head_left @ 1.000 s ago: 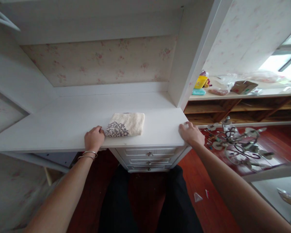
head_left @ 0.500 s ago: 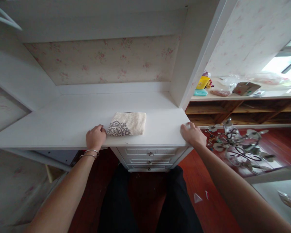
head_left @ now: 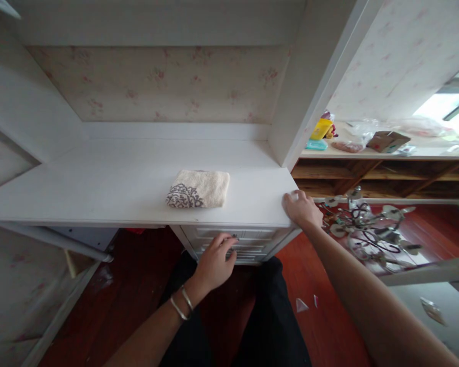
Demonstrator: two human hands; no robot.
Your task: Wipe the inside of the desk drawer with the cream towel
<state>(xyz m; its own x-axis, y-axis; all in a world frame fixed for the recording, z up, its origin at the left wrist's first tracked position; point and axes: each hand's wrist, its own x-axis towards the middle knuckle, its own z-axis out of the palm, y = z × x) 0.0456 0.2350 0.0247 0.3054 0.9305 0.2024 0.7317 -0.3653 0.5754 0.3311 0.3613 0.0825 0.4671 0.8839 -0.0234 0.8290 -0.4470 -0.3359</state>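
Note:
In the head view a cream towel [head_left: 204, 188] with a grey scroll pattern lies folded on the white desk [head_left: 110, 188]. My left hand [head_left: 216, 262] is in front of the drawers [head_left: 258, 235], below the desk's front edge. Its thumb and index finger are apart, with the index fingertip at the small knob [head_left: 235, 237] of the top drawer; whether it touches is unclear. At the desk's right front corner rests my right hand [head_left: 303, 208], its fingers bent together. A small whitish patch shows between them, too unclear to name.
A chandelier [head_left: 375, 229] lies on the red wooden floor [head_left: 329, 311] to the right. Beyond it a low shelf unit [head_left: 340, 171] carries a yellow container [head_left: 321, 129], a cardboard box [head_left: 388, 141] and plastic bags. An upright panel [head_left: 309, 76] rises from the desk's right side.
My left hand has left the desk's front edge beside the towel and moved right and down to the drawer front. My right hand stays at the corner. The view has shifted slightly.

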